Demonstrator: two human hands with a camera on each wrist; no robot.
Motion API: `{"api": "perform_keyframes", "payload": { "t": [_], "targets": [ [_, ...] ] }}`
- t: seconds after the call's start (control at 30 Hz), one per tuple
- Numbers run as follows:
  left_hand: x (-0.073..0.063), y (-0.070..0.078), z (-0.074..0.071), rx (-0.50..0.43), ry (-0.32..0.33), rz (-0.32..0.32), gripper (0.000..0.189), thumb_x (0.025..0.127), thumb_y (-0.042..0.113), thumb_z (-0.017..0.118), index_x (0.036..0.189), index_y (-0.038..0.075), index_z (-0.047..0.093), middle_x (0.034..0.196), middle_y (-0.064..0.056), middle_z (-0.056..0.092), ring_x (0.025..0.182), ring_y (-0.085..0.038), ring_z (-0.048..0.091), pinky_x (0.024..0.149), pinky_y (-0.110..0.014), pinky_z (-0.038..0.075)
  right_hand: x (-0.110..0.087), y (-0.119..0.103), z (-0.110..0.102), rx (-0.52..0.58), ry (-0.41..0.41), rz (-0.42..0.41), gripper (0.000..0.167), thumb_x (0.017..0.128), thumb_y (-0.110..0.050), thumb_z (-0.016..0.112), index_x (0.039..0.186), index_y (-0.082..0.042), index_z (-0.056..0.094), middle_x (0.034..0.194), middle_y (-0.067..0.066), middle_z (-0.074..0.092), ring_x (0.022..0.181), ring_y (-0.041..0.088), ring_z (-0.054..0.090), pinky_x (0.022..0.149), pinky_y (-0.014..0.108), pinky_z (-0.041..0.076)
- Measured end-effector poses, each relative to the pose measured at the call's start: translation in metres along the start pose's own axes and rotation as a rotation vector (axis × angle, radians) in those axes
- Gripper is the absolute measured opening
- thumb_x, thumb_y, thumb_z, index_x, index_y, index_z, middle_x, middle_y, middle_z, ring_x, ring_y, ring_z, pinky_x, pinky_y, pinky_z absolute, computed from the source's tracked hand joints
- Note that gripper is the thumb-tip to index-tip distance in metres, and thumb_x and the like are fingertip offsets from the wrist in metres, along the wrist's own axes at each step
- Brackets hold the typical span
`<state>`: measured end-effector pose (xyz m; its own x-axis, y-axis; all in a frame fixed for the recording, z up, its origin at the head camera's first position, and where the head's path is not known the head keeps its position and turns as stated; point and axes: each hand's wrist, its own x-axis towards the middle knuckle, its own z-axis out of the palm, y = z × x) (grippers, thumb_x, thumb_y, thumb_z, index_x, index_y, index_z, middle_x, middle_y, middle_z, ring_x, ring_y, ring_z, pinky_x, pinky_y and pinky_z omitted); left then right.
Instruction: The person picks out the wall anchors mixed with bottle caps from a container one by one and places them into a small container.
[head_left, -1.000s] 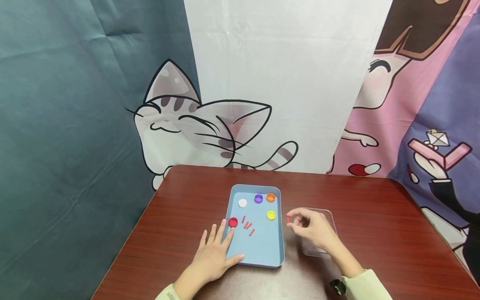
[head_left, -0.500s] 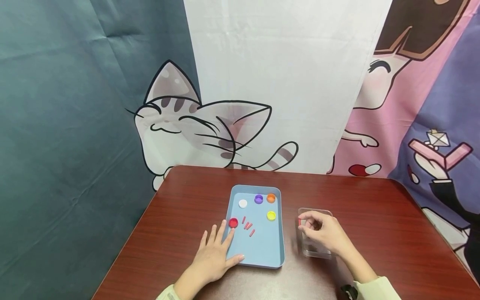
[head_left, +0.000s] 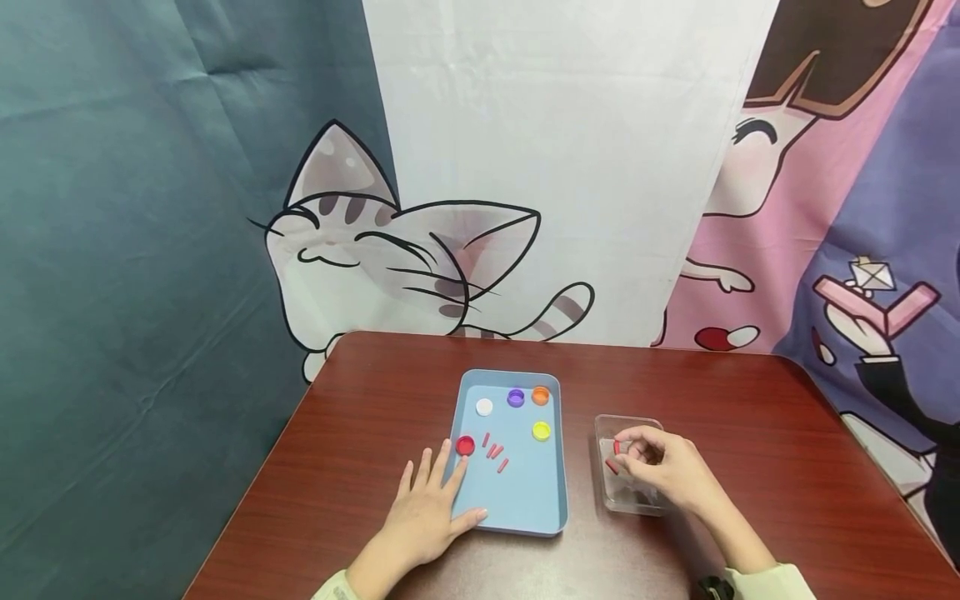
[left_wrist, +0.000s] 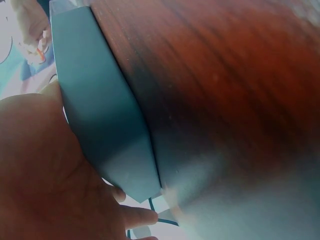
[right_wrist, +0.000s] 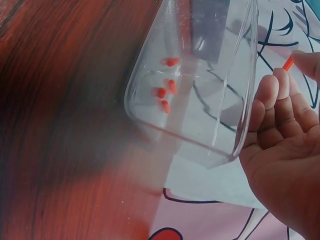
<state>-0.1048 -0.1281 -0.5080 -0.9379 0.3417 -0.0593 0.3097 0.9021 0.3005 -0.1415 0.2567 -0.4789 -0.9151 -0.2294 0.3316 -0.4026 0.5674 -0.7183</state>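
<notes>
My left hand [head_left: 427, 508] lies with fingers spread along the left edge of the blue tray [head_left: 525, 512]. Its index finger is close to a red cap [head_left: 465, 446] inside the tray. Several small red sticks [head_left: 503, 466] lie loose on the tray's floor near that cap. My right hand [head_left: 667, 467] is above the clear plastic box [head_left: 637, 505], pinching one small red stick [right_wrist: 288, 62] between thumb and index finger. In the right wrist view, several other red pieces [right_wrist: 171, 86] rest on the box's bottom. The left wrist view shows the tray's outer wall [left_wrist: 95, 95] beside the palm.
White [head_left: 484, 407], purple [head_left: 516, 398], orange [head_left: 541, 396] and yellow [head_left: 542, 431] round caps sit in the far part of the tray. Tray and box stand side by side on a reddish-brown table [head_left: 360, 400]. Behind it hangs a cartoon-printed curtain [head_left: 570, 167].
My right hand has moved right, from the gap beside the tray to over the clear box, still pinching the red stick. The left hand stays in place.
</notes>
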Motion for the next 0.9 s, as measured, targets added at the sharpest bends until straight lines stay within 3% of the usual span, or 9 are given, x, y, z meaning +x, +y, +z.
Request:
{"api": "perform_keyframes", "payload": {
  "t": [0.5,0.9],
  "targets": [
    [-0.001,0.0,0.001,0.012,0.003,0.0,0.085,0.095,0.073,0.042,0.159,0.017,0.035,0.169,-0.015,0.014,0.152,-0.047,0.017,0.118,-0.067,0.014,-0.009,0.009,-0.011,0.016,-0.009,0.026,0.022,0.083,-0.008,0.082,0.103,-0.009,0.073,0.071,-0.011,0.061,0.063,0.003,0.057,0.057,0.02,0.047],
    [0.0,-0.001,0.001,0.024,0.001,0.003,0.085,0.096,0.073,0.042,0.159,0.017,0.034,0.169,-0.015,0.013,0.152,-0.047,0.016,0.118,-0.067,0.015,-0.013,0.019,-0.024,-0.002,-0.009,0.019,0.026,0.082,0.002,0.078,0.105,-0.007,0.072,0.074,-0.012,0.06,0.067,0.0,0.058,0.056,0.019,0.045]
  ]
}}
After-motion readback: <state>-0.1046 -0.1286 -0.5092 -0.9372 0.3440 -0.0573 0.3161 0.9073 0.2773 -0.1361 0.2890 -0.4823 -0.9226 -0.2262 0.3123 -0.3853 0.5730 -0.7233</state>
